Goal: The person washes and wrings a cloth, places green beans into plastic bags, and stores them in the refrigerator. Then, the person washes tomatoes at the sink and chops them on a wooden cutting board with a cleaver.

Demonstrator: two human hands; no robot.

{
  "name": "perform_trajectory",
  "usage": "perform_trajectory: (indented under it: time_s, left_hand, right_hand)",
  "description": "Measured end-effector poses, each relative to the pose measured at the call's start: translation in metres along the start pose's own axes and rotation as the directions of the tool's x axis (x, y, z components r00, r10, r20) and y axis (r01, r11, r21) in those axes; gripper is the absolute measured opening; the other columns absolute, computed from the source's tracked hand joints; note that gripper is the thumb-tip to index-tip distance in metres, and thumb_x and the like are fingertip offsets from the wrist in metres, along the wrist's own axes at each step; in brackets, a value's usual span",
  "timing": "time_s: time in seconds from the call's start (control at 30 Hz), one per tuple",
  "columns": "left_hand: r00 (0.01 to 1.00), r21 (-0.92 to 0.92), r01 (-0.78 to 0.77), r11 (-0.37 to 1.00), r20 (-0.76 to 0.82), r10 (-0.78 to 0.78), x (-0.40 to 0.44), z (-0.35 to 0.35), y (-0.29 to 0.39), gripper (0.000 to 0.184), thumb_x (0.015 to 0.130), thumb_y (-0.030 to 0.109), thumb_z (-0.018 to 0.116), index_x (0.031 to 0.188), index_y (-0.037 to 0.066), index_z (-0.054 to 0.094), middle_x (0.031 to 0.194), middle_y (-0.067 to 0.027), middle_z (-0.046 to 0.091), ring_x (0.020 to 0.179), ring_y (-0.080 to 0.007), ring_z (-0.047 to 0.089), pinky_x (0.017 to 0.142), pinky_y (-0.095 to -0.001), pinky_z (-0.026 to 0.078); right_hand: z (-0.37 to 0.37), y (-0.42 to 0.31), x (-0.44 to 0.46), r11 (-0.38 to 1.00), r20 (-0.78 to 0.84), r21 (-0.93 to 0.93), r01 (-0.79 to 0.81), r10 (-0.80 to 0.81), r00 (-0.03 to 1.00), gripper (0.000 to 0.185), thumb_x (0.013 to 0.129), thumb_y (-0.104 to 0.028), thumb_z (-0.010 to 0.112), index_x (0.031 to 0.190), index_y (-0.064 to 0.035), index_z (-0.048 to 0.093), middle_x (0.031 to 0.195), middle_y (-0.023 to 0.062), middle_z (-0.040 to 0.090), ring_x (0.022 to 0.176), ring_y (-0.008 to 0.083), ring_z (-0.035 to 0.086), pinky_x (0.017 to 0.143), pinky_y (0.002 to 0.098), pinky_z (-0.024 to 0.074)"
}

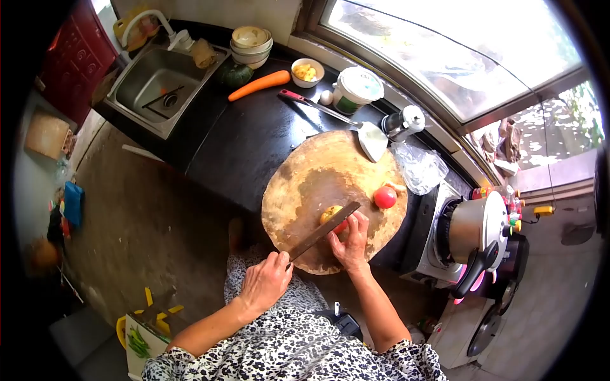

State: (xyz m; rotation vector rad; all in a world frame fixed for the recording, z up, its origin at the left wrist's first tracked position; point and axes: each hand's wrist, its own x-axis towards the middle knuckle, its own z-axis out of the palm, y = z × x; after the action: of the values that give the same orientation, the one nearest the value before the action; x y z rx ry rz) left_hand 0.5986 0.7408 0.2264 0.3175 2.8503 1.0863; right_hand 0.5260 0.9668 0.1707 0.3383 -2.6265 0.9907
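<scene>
My left hand (265,280) is closed round the handle of a kitchen knife (321,236), its long dark blade slanting up to the right over the round wooden chopping board (298,165). Under the blade is a tomato (330,213), yellowish on its far side and red on the near side. My right hand (351,244) grips this tomato from the right, fingers bent close to the blade, and covers part of it. Whether the blade has cut in cannot be made out. A second red tomato (385,197) rests on the board to the right.
A spatula (373,141) overlaps the board's far edge. Behind lie a carrot (259,85), stacked bowls (251,47), a small bowl (307,73) and a white tub (358,89). A pressure cooker (473,225) stands on the stove at right; a sink (162,82) is far left.
</scene>
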Motion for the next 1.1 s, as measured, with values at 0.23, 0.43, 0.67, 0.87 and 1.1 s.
perform_trajectory:
  time_s: [0.23,0.43,0.67,0.87,1.1]
  left_hand:
    - [0.998,0.047,-0.026,0.999,0.062,0.023,0.002,-0.006,-0.003,0.017,0.091,0.016,0.065,0.094,0.006,0.051,0.078,-0.0131,0.055,0.061,-0.0340,0.062,0.050,-0.0436,0.051]
    - [0.994,0.093,-0.048,0.994,0.101,0.039,0.018,0.002,-0.006,0.017,0.092,0.017,0.063,0.093,0.007,0.050,0.075,-0.0116,0.055,0.060,-0.0309,0.064,0.050,-0.0412,0.052]
    - [0.993,0.154,-0.052,0.987,0.110,0.035,0.026,-0.002,0.001,0.017,0.091,0.016,0.063,0.099,0.007,0.051,0.075,-0.0113,0.056,0.061,-0.0302,0.066,0.051,-0.0413,0.054]
    - [0.994,0.136,-0.066,0.988,0.099,0.053,0.056,0.020,-0.002,0.015,0.092,0.014,0.061,0.101,0.007,0.051,0.075,-0.0132,0.058,0.062,-0.0327,0.066,0.052,-0.0431,0.054]
    - [0.990,0.183,-0.016,0.983,0.142,-0.010,0.051,0.002,-0.003,0.014,0.091,0.013,0.060,0.099,0.006,0.050,0.076,-0.0154,0.060,0.064,-0.0349,0.066,0.055,-0.0470,0.053]
  right_hand:
    - [0.005,0.007,0.003,0.999,-0.001,-0.022,0.034,-0.034,0.999,0.057,0.068,-0.005,0.078,0.121,-0.0025,0.057,0.116,0.0186,0.055,0.108,0.0390,0.051,0.094,0.0468,0.0441]
    - [0.005,0.008,0.004,1.000,-0.013,0.000,0.003,-0.003,1.000,0.055,0.068,-0.004,0.077,0.119,-0.0019,0.057,0.116,0.0186,0.055,0.107,0.0386,0.051,0.093,0.0466,0.0447]
    - [0.002,0.008,0.012,1.000,0.023,-0.019,-0.010,0.010,1.000,0.054,0.069,-0.003,0.077,0.118,0.0000,0.057,0.115,0.0193,0.056,0.107,0.0381,0.052,0.091,0.0449,0.0463]
    - [0.003,0.013,0.013,1.000,0.034,-0.015,-0.025,0.026,0.999,0.057,0.072,-0.013,0.082,0.121,0.0011,0.055,0.114,0.0205,0.057,0.107,0.0383,0.054,0.093,0.0442,0.0465]
    - [0.004,0.012,0.015,0.999,0.010,0.020,-0.047,0.047,0.999,0.052,0.073,-0.012,0.082,0.117,-0.0005,0.056,0.112,0.0196,0.058,0.106,0.0377,0.055,0.093,0.0442,0.0465]
